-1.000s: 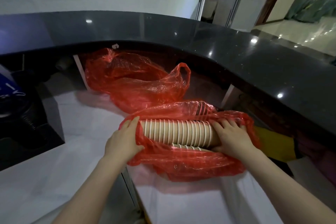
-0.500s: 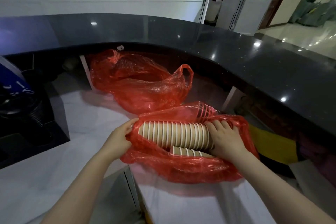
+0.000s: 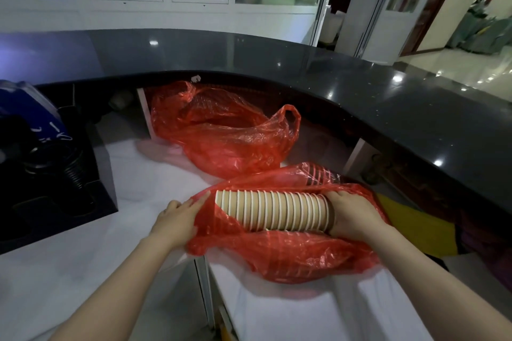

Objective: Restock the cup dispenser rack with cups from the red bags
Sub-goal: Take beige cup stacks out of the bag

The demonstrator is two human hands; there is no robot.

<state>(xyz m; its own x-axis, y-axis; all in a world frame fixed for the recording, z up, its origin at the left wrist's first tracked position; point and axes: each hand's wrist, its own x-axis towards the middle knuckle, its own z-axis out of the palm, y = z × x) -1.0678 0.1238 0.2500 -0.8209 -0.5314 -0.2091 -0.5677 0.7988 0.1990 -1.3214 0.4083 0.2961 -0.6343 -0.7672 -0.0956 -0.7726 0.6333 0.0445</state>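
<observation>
Lying on its side in the open mouth of the near red bag [image 3: 291, 255], a nested stack of paper cups [image 3: 273, 210] runs left to right, tan walls with white rims, open end toward the left. Right hand [image 3: 353, 216]: fingers curled over the right end of the stack, gripping it; palm side hidden. Left hand [image 3: 177, 220]: fingers nearly straight, lying against the left edge of the bag's plastic beside the stack's open end; cannot tell whether the thumb pinches the film.

A second stack of cups [image 3: 318, 176] shows through the plastic behind the first, at the bag's far right. More rims are faintly visible under the film below the held stack.

Near bag rests on a white work surface [image 3: 69, 271], partly overhanging a gap between two white sections. Far red bag [image 3: 221, 135] sits behind it, just apart, slumped and open, one handle loop standing up on its right; contents not discernible.

Dark curved counter top [image 3: 360, 86] overhangs both bags. Black rack [image 3: 55, 174] at far left on the white surface, holding dark ribbed items; detail too dim to read.
</observation>
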